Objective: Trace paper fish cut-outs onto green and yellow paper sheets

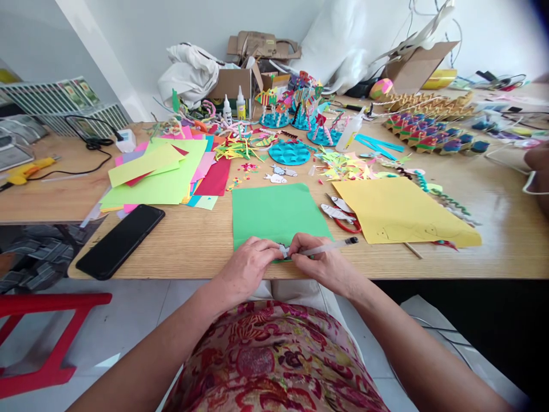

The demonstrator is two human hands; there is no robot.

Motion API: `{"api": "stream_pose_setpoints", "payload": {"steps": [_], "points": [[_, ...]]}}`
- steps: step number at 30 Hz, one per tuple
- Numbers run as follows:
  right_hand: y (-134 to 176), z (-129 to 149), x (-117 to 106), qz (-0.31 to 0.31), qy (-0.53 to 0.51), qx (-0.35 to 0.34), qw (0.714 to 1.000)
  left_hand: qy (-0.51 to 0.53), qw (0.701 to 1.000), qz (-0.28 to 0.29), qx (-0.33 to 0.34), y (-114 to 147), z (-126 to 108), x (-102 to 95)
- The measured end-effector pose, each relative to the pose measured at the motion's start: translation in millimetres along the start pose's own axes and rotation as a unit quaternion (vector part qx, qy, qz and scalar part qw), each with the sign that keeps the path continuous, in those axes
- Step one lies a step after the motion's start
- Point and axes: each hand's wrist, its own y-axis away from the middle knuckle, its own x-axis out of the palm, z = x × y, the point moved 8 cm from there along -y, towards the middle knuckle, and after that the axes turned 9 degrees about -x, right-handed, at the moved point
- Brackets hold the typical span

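A green sheet of paper (274,212) lies at the table's front edge, with both hands over its near edge. My left hand (253,260) presses a small white paper cutout (283,250) against the sheet, its fingers closed together. My right hand (321,263) grips a pen (328,247), the capped end sticking out to the right; its tip is hidden by the fingers near the cutout. White paper fish (338,213) rest on red-handled scissors (349,223) right of the sheet. More paper fish (275,178) lie just beyond it.
A phone (120,241) and stacked coloured paper (171,166) lie left. To the right is a yellow sheet (407,212) with pencilled outlines. Behind are a blue scalloped disc (289,153), paper scraps (347,166), glue bottles (241,104) and painted egg cartons (433,134). Another person's hand (538,166) shows far right.
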Motion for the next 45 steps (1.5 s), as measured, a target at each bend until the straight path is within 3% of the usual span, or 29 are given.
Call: {"api": "stream_pose_setpoints", "payload": {"steps": [19, 45], "points": [[4.0, -5.3, -1.8, -0.013, -0.05, 0.016, 0.999, 0.025, 1.0, 0.002, -0.015, -2.1, 2.7, -0.1], [-2.0, -3.2, 5.8, 0.045, -0.016, -0.014, 0.999, 0.007, 0.999, 0.024, -0.021, -2.5, 5.3, 2.4]]}}
